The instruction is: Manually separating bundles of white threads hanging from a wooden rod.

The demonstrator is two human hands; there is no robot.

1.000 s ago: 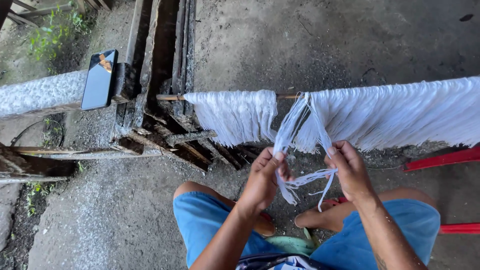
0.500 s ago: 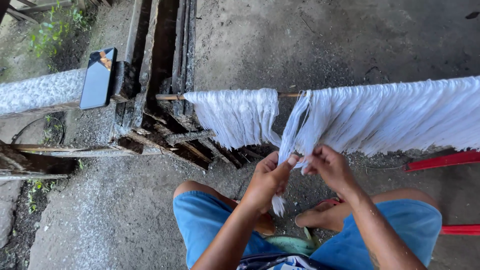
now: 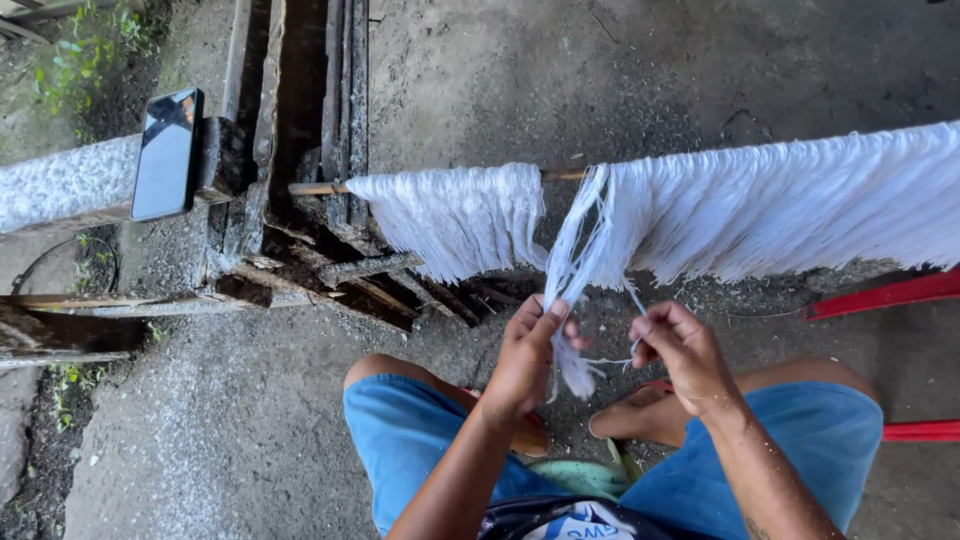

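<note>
White fibre strands (image 3: 760, 205) hang in a long fringe from a horizontal wooden rod (image 3: 318, 187), with a smaller separate bunch (image 3: 455, 215) at its left. My left hand (image 3: 528, 355) pinches a pulled-down bundle of strands (image 3: 578, 255) from the gap between the two masses. My right hand (image 3: 680, 350) holds a few thin loose strands (image 3: 630, 320) just to the right of that bundle. Both hands are over my knees in blue shorts (image 3: 410, 435).
A dark phone (image 3: 166, 152) leans on a stone ledge (image 3: 60, 185) at the left. Stacked weathered wooden planks (image 3: 310, 110) lie behind the rod. A red plastic piece (image 3: 885, 295) is at the right. Rough concrete floor (image 3: 620, 70) lies beyond.
My hands have moved apart a little. The right hand now draws out a few thin strands while the left keeps the bundle pinched.
</note>
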